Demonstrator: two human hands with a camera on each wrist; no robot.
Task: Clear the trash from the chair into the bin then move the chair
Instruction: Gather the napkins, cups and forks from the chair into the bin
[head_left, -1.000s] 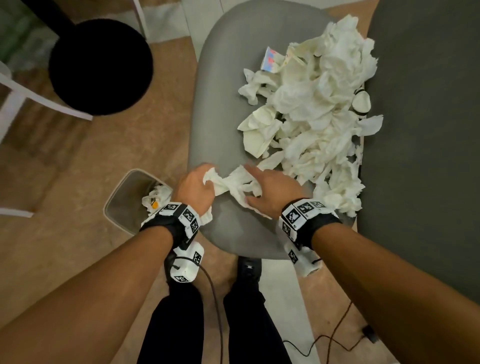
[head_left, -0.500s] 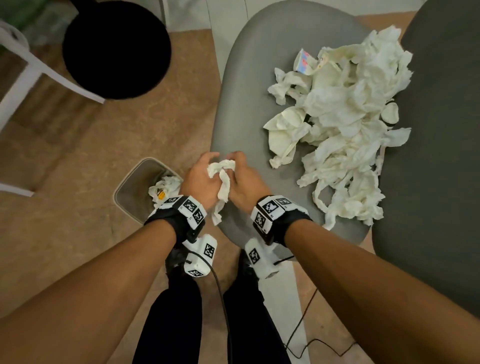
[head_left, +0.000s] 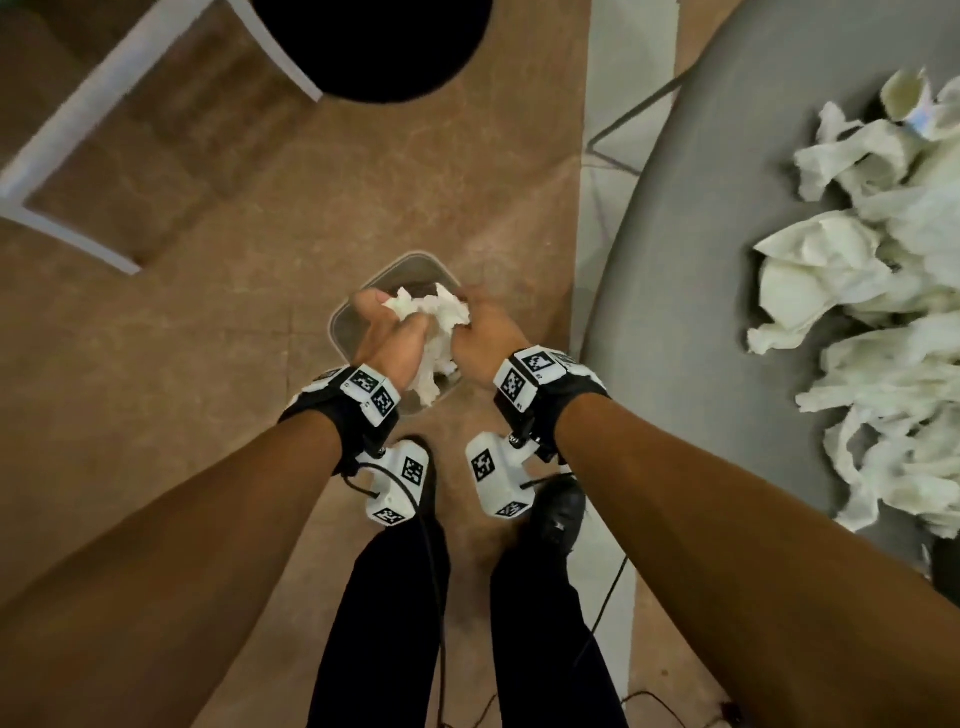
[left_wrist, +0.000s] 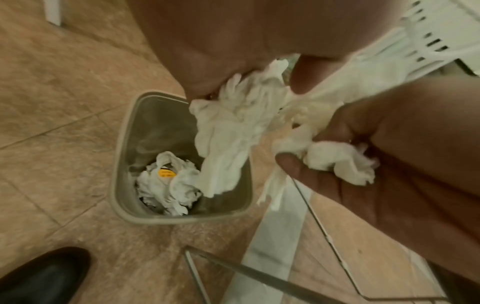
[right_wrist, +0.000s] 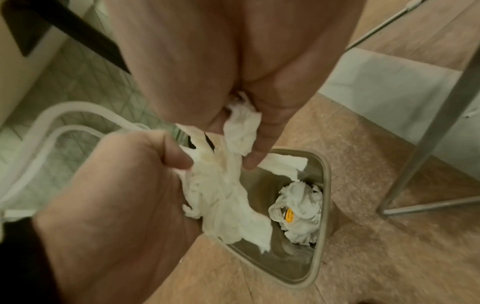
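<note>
Both hands hold one crumpled white tissue wad (head_left: 434, 317) together above the small grey bin (head_left: 340, 317) on the floor. My left hand (head_left: 387, 325) grips its left side and my right hand (head_left: 480, 325) grips its right side. In the left wrist view a tail of the tissue wad (left_wrist: 226, 144) hangs over the bin (left_wrist: 122, 164), which holds earlier white trash with a yellow label (left_wrist: 166, 181). The right wrist view shows the tissue wad (right_wrist: 223, 203) over the bin's (right_wrist: 326, 185) mouth. The grey chair (head_left: 701, 260) at the right carries a large tissue pile (head_left: 883, 322).
A black round stool (head_left: 374, 47) with a white frame (head_left: 67, 135) stands at the back left. The chair's metal legs (left_wrist: 324, 236) run beside the bin. My black shoe (head_left: 561, 512) and a cable are on the tan tiled floor just behind the bin.
Both hands gathered tissue at the chair's front edge, bunched it into one wad, then carried it left and down off the seat to above the bin.
</note>
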